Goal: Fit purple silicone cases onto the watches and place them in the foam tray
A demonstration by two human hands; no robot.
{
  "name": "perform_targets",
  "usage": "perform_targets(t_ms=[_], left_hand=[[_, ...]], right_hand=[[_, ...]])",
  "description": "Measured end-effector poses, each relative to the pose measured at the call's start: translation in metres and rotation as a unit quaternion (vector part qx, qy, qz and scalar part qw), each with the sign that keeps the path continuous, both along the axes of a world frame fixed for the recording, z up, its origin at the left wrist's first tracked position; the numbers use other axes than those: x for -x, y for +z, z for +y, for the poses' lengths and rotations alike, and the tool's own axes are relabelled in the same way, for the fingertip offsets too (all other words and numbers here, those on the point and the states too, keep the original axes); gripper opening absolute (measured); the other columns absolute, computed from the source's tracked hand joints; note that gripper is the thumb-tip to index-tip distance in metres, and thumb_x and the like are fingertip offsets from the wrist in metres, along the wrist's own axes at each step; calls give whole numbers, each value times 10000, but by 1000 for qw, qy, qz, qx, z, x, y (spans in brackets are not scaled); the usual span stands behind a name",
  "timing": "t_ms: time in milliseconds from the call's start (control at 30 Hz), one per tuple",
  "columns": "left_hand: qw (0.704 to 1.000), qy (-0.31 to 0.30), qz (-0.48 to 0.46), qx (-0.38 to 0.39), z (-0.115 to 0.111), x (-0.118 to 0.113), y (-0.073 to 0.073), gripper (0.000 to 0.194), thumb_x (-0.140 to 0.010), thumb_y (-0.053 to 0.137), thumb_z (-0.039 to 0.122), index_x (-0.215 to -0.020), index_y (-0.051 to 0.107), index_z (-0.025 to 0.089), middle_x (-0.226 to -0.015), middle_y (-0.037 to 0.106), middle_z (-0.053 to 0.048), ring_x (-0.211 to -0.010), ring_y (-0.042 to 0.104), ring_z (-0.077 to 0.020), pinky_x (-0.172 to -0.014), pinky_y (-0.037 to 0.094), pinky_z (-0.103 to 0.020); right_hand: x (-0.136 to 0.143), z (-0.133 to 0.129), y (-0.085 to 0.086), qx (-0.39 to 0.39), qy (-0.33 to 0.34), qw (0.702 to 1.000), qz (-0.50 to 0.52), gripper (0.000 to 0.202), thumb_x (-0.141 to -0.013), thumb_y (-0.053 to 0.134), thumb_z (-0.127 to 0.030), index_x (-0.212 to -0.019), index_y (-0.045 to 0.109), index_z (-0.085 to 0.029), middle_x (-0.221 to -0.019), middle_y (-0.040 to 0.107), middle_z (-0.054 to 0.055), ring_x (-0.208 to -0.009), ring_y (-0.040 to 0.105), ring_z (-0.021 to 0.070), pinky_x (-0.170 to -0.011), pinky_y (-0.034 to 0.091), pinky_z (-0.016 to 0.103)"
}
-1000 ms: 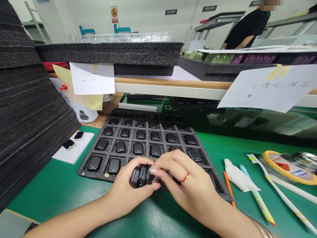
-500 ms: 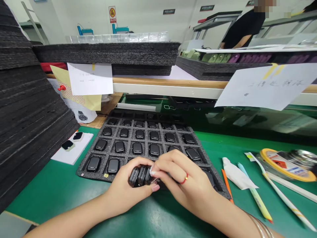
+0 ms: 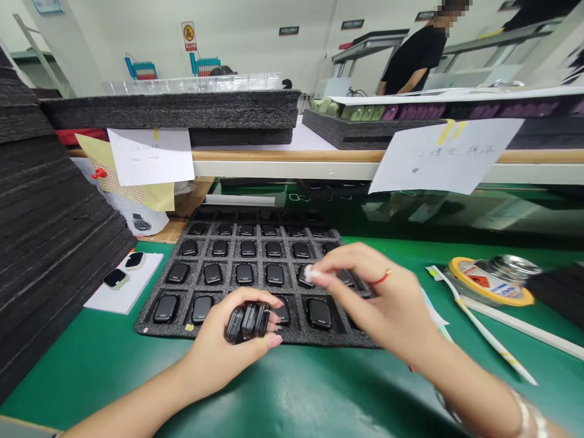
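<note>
Several black watch bodies (image 3: 247,322) stand side by side in my left hand (image 3: 219,353), its fingers and thumb wrapped round them over the front edge of the foam tray. My right hand (image 3: 369,292) pinches a small white wad (image 3: 310,274) between thumb and fingertips, above the right part of the tray. The black foam tray (image 3: 292,336) has rows of square compartments, most showing a dark watch body such as this one (image 3: 319,312) in the front row. My right hand and forearm hide the tray's right corner.
Two light-framed watches lie on a white pad (image 3: 132,292) at left, beside stacked black foam (image 3: 59,243). At right are a yellow-rimmed round container (image 3: 493,283) and a white-yellow stick (image 3: 483,328). A shelf (image 3: 274,169) crosses behind; a person (image 3: 415,58) stands beyond.
My right hand has moved right and up, away from the watch bodies in my left hand, with the white wad still pinched. The camera view has shifted slightly to the right.
</note>
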State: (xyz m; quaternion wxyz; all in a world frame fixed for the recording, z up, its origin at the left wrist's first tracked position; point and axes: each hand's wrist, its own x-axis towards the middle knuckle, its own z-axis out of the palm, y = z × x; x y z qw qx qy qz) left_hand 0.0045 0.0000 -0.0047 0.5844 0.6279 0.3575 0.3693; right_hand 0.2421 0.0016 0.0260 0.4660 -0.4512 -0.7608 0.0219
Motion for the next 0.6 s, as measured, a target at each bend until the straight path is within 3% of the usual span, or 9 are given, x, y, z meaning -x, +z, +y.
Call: perform_targets(t_ms=[67,133,267,333,433,500,600], left_hand=[[1000,2,6,-9,-1,0,0,287,-782,761,165,-1052,676,212,-1106,706,-57,-956,702,-176,-888,583,-296],[1000,4,14,-21,-1,0,-1,284,-783,763,169,-1049,678,220,-1117,704,-54,-964,704,-177,-892,587,-296],[998,15,35,-41,-1,-2,-1,254,-801,753,191,-1039,678,238,-1122,709,-40,-966,711,-177,-895,591,-294],[998,16,48,-39,-2,-2,-2,252,-806,751,204,-1045,680,240,-1130,714,-43,-973,714,-187,-898,595,-305],[998,14,57,-29,-3,-3,-4,260,-805,755,216,-1054,682,235,-1148,717,-56,-994,711,-202,-906,595,-320],[999,10,49,-17,-5,-3,-6,274,-801,764,221,-1061,678,233,-1154,719,-61,-1001,709,-206,-908,592,-321],[1000,0,18,0,-8,-3,-6,301,-788,783,223,-1068,674,231,-1153,718,-66,-994,708,-203,-908,587,-320]], right_hand=[[-36,1,-3,60,-111,992,-10,157,-925,646,-384,-963,649,-232,-837,721,42,-721,684,194,-710,572,340],[-74,-2,-11,156,-179,969,-64,339,-904,584,-550,-918,611,-213,-785,718,60,-679,689,228,-638,565,368],[-118,-23,-35,254,-166,946,-111,405,-867,601,-589,-691,614,-224,-513,651,5,-434,630,204,-410,486,307],[-125,-35,-46,262,-162,944,-119,381,-892,590,-538,-657,638,-241,-539,688,1,-440,655,202,-407,495,297],[-131,-44,-58,231,-184,948,-120,316,-959,509,-457,-765,693,-289,-626,741,19,-512,705,239,-433,513,323],[-138,-42,-63,201,-194,952,-122,249,-942,538,-466,-819,700,-322,-532,686,18,-452,670,263,-383,467,344],[-146,-31,-63,161,-189,961,-124,302,-894,588,-536,-680,646,-331,-376,547,-4,-286,536,253,-303,370,358]])
